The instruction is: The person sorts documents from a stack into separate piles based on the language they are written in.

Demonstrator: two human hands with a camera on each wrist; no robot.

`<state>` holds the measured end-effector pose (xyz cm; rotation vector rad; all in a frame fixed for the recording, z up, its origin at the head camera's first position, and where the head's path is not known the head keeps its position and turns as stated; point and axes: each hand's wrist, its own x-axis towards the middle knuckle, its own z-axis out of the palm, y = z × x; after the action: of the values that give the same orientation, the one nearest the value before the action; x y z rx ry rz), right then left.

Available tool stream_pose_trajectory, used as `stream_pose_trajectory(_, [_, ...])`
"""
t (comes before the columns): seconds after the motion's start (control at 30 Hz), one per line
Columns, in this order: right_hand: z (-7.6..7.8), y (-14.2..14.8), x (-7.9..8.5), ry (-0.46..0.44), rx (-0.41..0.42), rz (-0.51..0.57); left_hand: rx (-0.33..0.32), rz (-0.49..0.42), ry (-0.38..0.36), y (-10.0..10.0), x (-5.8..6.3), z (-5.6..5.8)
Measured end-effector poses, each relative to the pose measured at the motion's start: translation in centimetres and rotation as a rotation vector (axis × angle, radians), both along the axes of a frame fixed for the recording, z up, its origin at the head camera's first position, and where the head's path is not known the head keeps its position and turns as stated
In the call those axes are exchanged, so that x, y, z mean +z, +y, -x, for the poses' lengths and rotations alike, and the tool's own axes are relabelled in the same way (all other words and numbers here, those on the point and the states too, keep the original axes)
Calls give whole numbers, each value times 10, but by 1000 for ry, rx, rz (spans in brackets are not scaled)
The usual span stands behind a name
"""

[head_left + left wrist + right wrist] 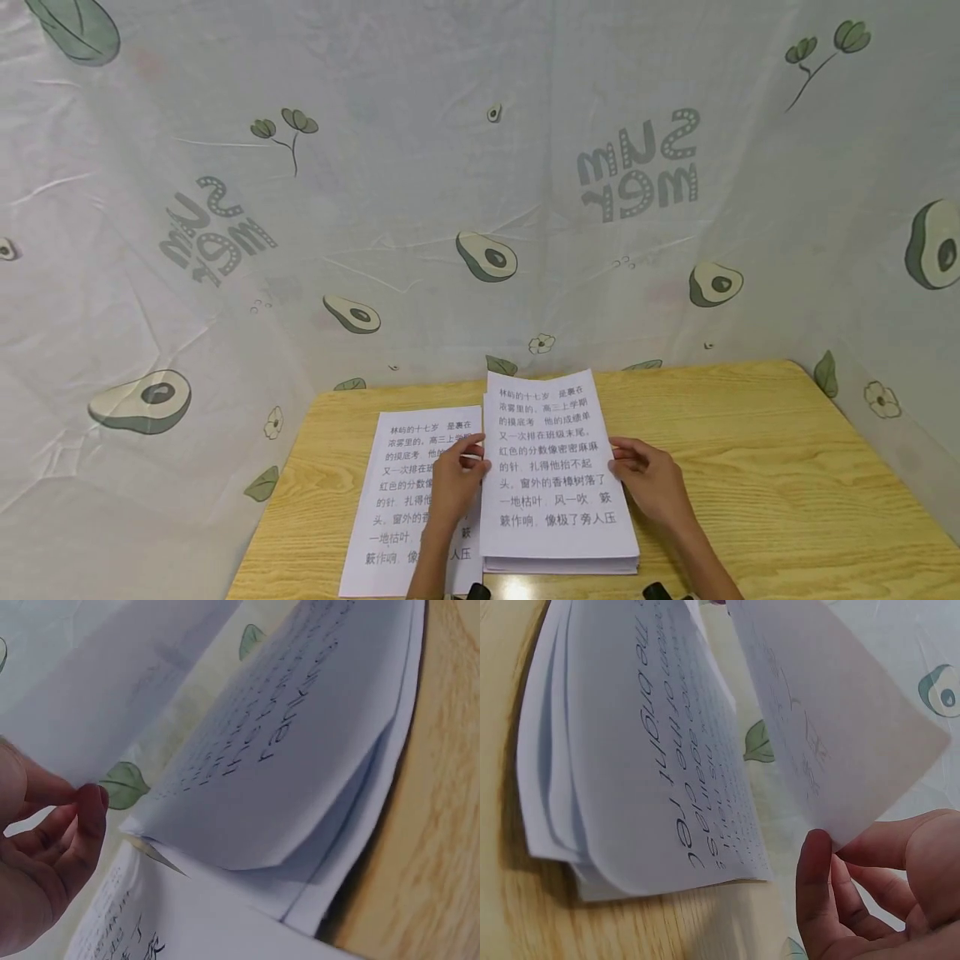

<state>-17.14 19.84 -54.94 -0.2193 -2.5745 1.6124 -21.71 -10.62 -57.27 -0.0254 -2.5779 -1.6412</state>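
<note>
Head view: pinching upper sheet (553, 467) by both long edges, with each grip, left hand (456, 475) and right hand (654, 483), closed thumb-to-finger, above the paper stack (562, 566) at the counter's (772, 483) near middle. Best to apply light, even tension to avoid creasing or dragging up anything underneath. White, dark-printed with Chinese characters, bowed at far edge.

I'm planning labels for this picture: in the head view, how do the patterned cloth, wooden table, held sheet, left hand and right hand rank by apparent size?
1. Patterned cloth
2. Wooden table
3. Held sheet
Last, unranked: left hand and right hand, which look too alike.
</note>
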Motion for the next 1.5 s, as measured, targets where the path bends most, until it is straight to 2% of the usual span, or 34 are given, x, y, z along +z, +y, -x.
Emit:
stream_pose_trajectory(0.27, [-4, 3, 5, -52, -5, 107, -11, -170, -48, -1, 6, -2])
stream_pose_trajectory(0.5, [-4, 5, 6, -75, -3, 180, -14, -249, -93, -3, 7, -2])
stream_pose_trajectory(1.07, [-2, -8, 3, -76, 20, 261, -14, -259, -87, -20, 6, -10])
stream_pose_trajectory(1.5, [-3, -35, 3, -95, 41, 299, 42, -164, -66, -48, 5, -17])
